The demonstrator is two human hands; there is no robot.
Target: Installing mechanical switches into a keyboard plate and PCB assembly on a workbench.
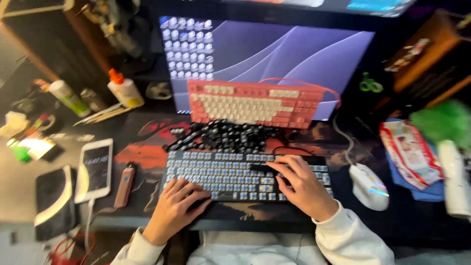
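A black keyboard point(230, 172) with its keycaps off lies on the desk mat in front of me, its blue switches exposed. My left hand point(175, 210) rests on its lower left part, fingers spread on the switches. My right hand point(302, 186) lies on its right half, fingers bent over a black strip near the top row; whether it grips that strip I cannot tell. A heap of loose black keycaps point(230, 135) sits just behind the keyboard. Behind the heap a pink and cream keyboard point(255, 103) leans against the monitor point(294, 54).
A white mouse point(369, 186) lies right of the keyboard. A white phone point(95, 169), a small brown device point(124, 184) and a black pad point(53, 198) lie to the left. A glue bottle point(125, 91) stands at back left. Packets point(409, 154) and a green fluffy thing point(441, 122) are on the right.
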